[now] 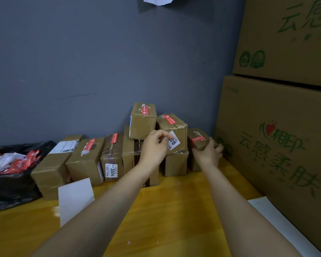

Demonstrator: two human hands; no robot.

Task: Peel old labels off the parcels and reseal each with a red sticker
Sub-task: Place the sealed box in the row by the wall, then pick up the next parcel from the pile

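Note:
Several brown cardboard parcels stand in a row and a stack against the grey wall, most with a red sticker on top. My left hand [155, 145] reaches to a stacked parcel [174, 127] and pinches the edge of its white label [174, 140] printed with numbers. My right hand [209, 149] grips the rightmost small parcel [196, 139], which carries a red sticker [197, 139]. Another parcel [111, 156] in the row shows a white label [111, 170] on its front.
A black bag [13, 184] at the left holds torn white and red scraps. A white backing sheet [75, 197] lies on the yellow wooden table [174, 210]. Two large cartons [278, 127] with green print are stacked at the right, above another white sheet [278, 219].

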